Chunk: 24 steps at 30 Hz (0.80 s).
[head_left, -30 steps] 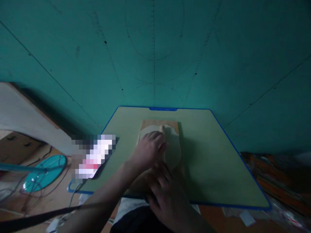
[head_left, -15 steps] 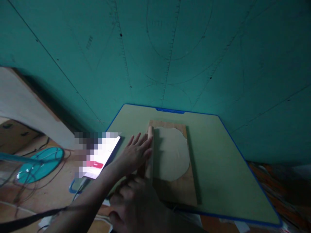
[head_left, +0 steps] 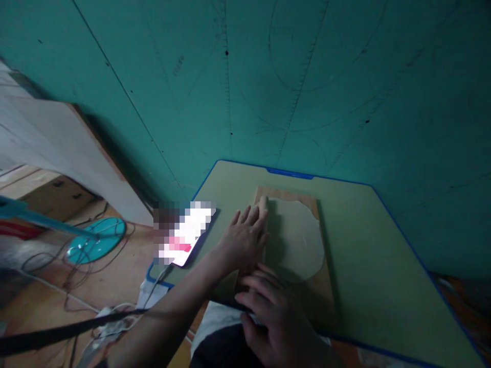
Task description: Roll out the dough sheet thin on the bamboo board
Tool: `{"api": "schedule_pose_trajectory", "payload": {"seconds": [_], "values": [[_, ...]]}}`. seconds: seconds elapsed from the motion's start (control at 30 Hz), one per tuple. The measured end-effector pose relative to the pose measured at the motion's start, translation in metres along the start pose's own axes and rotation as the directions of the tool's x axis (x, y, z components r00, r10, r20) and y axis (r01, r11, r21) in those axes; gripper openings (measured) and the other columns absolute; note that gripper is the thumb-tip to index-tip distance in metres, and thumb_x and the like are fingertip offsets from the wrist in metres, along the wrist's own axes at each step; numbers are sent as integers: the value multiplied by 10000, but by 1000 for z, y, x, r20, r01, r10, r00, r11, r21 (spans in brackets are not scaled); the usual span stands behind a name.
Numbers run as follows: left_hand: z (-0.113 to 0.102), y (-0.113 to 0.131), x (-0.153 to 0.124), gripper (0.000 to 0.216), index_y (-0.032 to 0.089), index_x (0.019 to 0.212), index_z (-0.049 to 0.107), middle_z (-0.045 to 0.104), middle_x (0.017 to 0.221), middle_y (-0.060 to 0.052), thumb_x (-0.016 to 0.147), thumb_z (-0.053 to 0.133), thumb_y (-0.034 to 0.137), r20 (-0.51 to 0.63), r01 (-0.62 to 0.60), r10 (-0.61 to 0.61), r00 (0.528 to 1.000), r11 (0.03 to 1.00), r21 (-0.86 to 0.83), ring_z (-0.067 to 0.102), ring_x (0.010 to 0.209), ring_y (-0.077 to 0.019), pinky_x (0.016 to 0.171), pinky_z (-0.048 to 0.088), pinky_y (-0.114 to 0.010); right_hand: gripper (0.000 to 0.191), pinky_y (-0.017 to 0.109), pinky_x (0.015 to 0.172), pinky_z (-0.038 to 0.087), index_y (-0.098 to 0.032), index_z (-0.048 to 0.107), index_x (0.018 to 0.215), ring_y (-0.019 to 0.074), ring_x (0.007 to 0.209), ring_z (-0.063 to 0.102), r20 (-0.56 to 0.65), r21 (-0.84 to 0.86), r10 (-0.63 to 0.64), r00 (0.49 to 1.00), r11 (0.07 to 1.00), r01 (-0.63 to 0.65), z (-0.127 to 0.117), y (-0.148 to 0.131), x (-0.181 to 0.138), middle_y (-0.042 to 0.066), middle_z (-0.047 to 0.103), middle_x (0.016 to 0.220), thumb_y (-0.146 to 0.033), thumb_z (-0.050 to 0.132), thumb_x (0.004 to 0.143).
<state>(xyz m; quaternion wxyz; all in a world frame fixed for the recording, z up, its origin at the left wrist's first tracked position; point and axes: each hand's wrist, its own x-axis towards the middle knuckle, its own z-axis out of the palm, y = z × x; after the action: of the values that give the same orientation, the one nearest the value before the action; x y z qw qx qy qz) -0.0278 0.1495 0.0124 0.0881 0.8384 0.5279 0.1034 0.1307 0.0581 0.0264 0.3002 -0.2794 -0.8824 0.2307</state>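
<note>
A wooden rolling pin [head_left: 264,201] lies lengthwise along the left side of a thin, pale, rounded sheet of dough [head_left: 299,240]. The dough rests on a wooden board [head_left: 320,306]. My left hand [head_left: 243,240] is laid over the pin with its fingers stretched out and spread. Closer to me, my right hand [head_left: 270,306] is at the near end of the pin, palm down, its fingers apart and slightly bent. The pin's near part is hidden by both hands, so I cannot tell whether the right fingers touch it.
The board is on a blue-edged folding table [head_left: 368,255] against a green wall [head_left: 245,92]. A lit device [head_left: 192,230], partly blurred, with a cable lies at the table's left. On the floor are a turquoise round base [head_left: 97,240], tangled cords and a wooden box [head_left: 57,199].
The view has turned left, so everything appears further right. My right hand's fingers have loosened from a curled shape and spread. My left hand stays on the rolling pin.
</note>
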Motion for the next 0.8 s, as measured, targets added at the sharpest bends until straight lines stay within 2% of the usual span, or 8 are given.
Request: {"api": "schedule_pose_trajectory", "payload": {"seconds": [0.07, 0.13, 0.23, 0.3, 0.4, 0.57, 0.7, 0.8], "values": [[-2, -12, -8, 541, 143, 1575, 317, 333, 1627, -221, 1073, 324, 344, 12, -6, 6, 1000, 1000, 19, 264, 1524, -387, 1161, 348, -627, 130, 394, 1138, 421, -224, 692, 972, 188, 1039, 632, 59, -18, 31, 998, 999, -30, 11, 0, 4, 38, 711, 1041, -226, 581, 904], [-5, -24, -16, 454, 173, 1488, 477, 387, 1612, -173, 1071, 345, 300, 30, -47, 46, 999, 998, 47, 251, 1529, -383, 1183, 316, -627, 101, 398, 1155, 396, -226, 698, 930, 195, 1041, 619, 108, -62, 12, 994, 998, -5, 24, -2, 12, 31, 710, 1003, -243, 601, 905], [-9, -34, -25, 341, 185, 1231, 684, 602, 1450, -109, 1050, 397, 218, 49, -128, 126, 991, 990, 51, 310, 1513, -353, 1230, 259, -594, 115, 386, 1145, 394, -217, 706, 962, 194, 1056, 603, 160, -124, -29, 987, 991, 49, 37, -5, 26, 29, 722, 1007, -252, 602, 928], [-11, -35, -28, 330, 179, 1173, 699, 681, 1332, -91, 1031, 402, 178, -2, -104, 104, 995, 994, 30, 387, 1478, -323, 1227, 302, -560, 132, 366, 1097, 436, -206, 708, 981, 190, 1033, 604, 180, -141, -41, 983, 988, 67, 39, -7, 30, 32, 727, 1000, -254, 591, 945], [-13, -28, -32, 321, 203, 1199, 680, 698, 1284, -85, 1001, 429, 178, -118, -45, 42, 992, 999, -26, 529, 1367, -284, 1139, 451, -501, 138, 365, 1108, 442, -195, 706, 1003, 198, 1095, 604, 158, -158, 9, 987, 987, 16, 32, -9, 24, 43, 727, 1037, -260, 598, 947], [-21, -10, -35, 274, 194, 1170, 691, 726, 1182, -122, 981, 507, 270, -232, 88, -122, 965, 985, -152, 692, 1067, -270, 912, 586, -435, 301, 408, 1230, 342, -206, 662, 1229, 231, 1419, 440, 119, -188, 112, 987, 978, -88, 16, -6, -4, 71, 614, 1417, -273, 610, 940], [-32, 9, -55, 287, 200, 1130, 705, 751, 1063, -99, 999, 472, 305, -227, 132, -219, 949, 929, -345, 718, 907, -223, 796, 596, -362, 607, 475, 1194, 399, -177, 462, 1496, 278, 1463, 397, 104, -256, 113, 988, 963, -83, 11, 0, -24, 107, 494, 1556, -219, 585, 903], [-36, 12, -97, 286, 275, 1181, 697, 751, 1014, -56, 1006, 491, 367, -160, 127, -203, 966, 911, -393, 696, 819, -189, 704, 588, -311, 598, 507, 1145, 442, -201, 478, 1476, 294, 1448, 425, 49, -306, 95, 994, 949, -75, 5, 7, -39, 113, 513, 1538, -207, 578, 887]]}}
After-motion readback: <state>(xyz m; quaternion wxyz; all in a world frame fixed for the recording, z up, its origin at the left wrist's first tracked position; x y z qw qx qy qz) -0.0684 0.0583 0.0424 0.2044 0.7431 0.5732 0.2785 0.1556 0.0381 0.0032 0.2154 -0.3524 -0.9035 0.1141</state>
